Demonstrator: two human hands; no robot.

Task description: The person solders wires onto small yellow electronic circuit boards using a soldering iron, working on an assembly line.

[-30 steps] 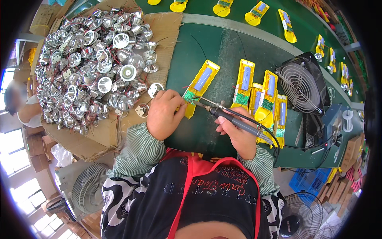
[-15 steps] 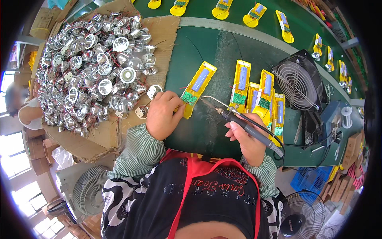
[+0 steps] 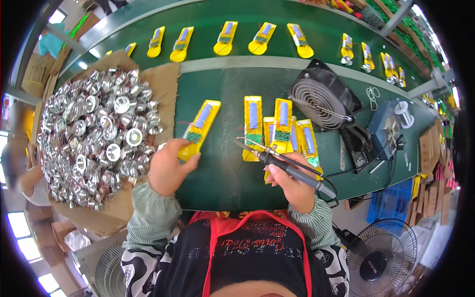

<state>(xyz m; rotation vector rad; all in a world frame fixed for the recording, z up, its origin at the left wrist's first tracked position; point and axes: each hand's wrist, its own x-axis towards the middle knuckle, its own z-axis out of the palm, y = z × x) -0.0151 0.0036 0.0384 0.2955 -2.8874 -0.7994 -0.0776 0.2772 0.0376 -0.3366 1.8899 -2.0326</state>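
Observation:
My left hand (image 3: 170, 166) grips the lower end of a yellow flashlight housing (image 3: 209, 110), its thumb and fingers on opposite sides. In that housing lie a blue cylindrical battery (image 3: 203, 116) and a green circuit board (image 3: 194, 136), with a thin red wire off to the left. My right hand (image 3: 292, 183) holds a soldering iron (image 3: 297, 173) like a pen, its tip pointing left, clear of the held housing. Just beyond the iron, several similar housings (image 3: 253, 119) lie together, some overlapping. Solder wire, if any is between my fingers, is too fine to make out.
A heap of silvery reflector cups (image 3: 106, 128) covers cardboard (image 3: 166, 94) on the left. At right stand a black fan (image 3: 324, 96), a blue soldering station (image 3: 388, 131) and a solder spool (image 3: 404, 116). More housings (image 3: 226, 37) line the green belt beyond the metal rail.
My left hand has gone from the board's left edge to the housing's lower end. The iron's tip has drawn away to the right of the board. The whole view has shifted.

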